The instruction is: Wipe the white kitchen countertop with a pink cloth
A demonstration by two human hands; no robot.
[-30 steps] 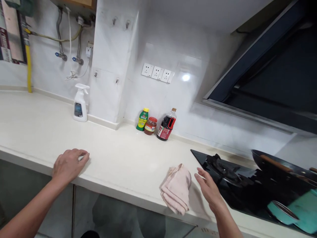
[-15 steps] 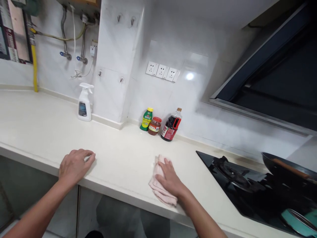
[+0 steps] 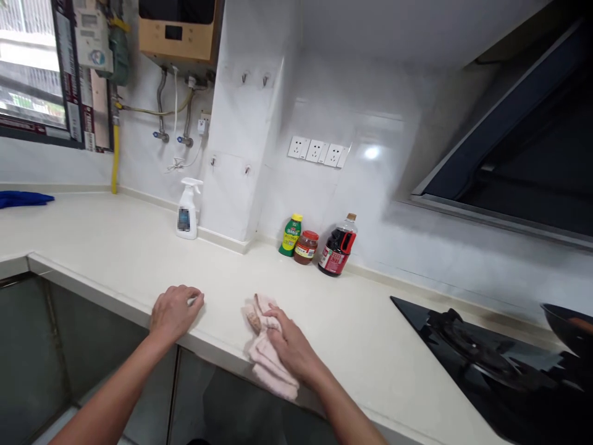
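My right hand (image 3: 293, 347) grips a pale pink cloth (image 3: 271, 361) near the counter's front edge. The cloth is bunched and folded, with a brownish patch on its left side, and its lower end reaches over the edge. To the left, my left hand (image 3: 176, 312) rests on the white counter (image 3: 222, 278) with its fingers curled in and the thumb close to them. A small pale spot shows between thumb and fingers; I cannot tell whether it is an object or the counter.
Against the wall stand a white spray bottle (image 3: 188, 210), a green bottle (image 3: 291, 236), a red-lidded jar (image 3: 306, 248) and a dark sauce bottle (image 3: 337, 246). A black gas hob (image 3: 430, 346) with a wok (image 3: 565, 324) is at right, under a range hood (image 3: 519, 154). A blue cloth (image 3: 25, 198) lies far left.
My right hand has moved left along the counter with the cloth, which is now more bunched and lifted. The view has swung left, bringing in the window and blue cloth. My left hand stays resting.
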